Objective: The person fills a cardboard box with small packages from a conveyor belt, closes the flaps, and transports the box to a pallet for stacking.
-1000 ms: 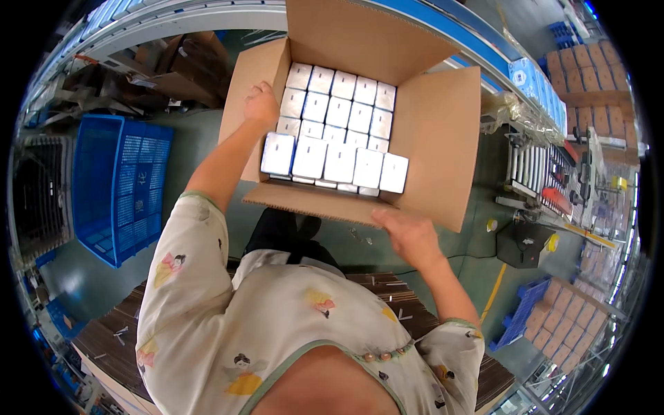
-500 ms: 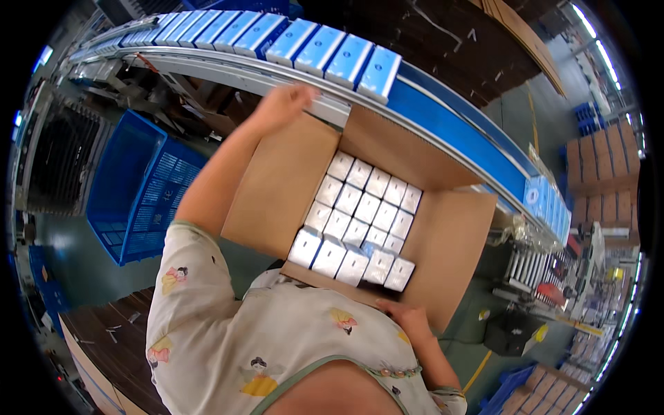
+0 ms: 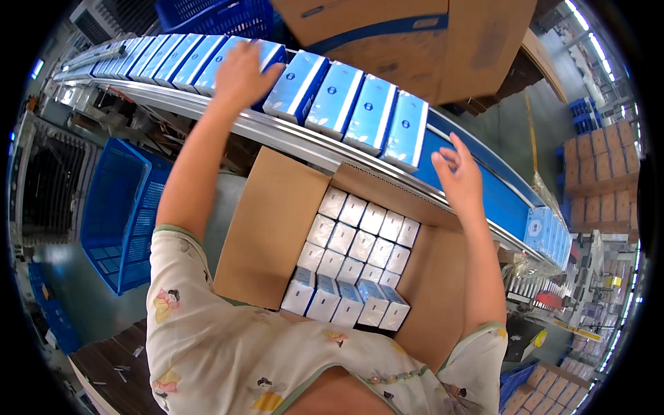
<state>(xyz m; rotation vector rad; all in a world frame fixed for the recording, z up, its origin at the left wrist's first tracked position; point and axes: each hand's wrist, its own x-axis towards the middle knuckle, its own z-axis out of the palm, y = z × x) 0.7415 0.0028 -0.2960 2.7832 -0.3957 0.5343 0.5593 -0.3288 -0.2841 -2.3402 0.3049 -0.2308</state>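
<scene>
An open brown cardboard carton (image 3: 266, 228) sits in front of me, filled with upright white-and-blue small boxes (image 3: 356, 259). Behind it runs a blue conveyor belt (image 3: 484, 194) carrying a row of flat light-blue boxes (image 3: 353, 111). My left hand (image 3: 242, 69) reaches up onto that row and rests on one light-blue box, fingers spread over it. My right hand (image 3: 458, 173) hovers over the belt's near edge, fingers apart, holding nothing.
A blue plastic crate (image 3: 114, 214) stands at the left beside the carton. A large brown carton (image 3: 415, 41) sits beyond the belt. More light-blue boxes (image 3: 550, 235) lie at the belt's right end. Stacked brown cartons (image 3: 598, 173) stand far right.
Both hands have let go of the carton's flaps and risen to the belt. The left hand now lies on the light-blue boxes; the view has tilted up toward the conveyor.
</scene>
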